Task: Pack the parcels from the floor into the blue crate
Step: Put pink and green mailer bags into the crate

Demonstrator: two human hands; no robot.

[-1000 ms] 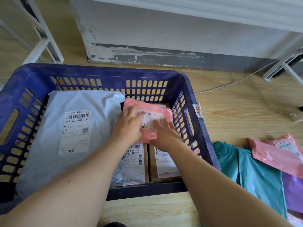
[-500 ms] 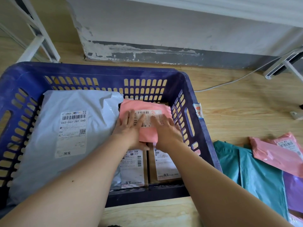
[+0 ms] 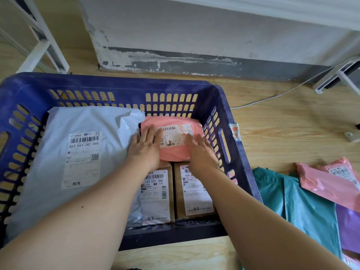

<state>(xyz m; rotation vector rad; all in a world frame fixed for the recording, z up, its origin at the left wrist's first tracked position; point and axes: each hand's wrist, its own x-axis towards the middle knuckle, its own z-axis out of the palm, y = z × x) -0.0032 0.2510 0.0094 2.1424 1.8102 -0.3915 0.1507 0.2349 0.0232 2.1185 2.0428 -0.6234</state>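
A blue crate (image 3: 116, 80) of hard, scuffed plastic holds a grey bag (image 3: 58, 191) of crinkled, glossy plastic film and a pink parcel (image 3: 175, 154) in smoother, matt film. Brown cardboard boxes (image 3: 171, 201) carry white paper labels (image 3: 155, 201); the floor (image 3: 282, 133) shows pale wood grain, and the wall (image 3: 175, 61) has rough, flaking paint.

The head camera looks steeply down (wide-angle, close) onto the blue crate (image 3: 116, 82).
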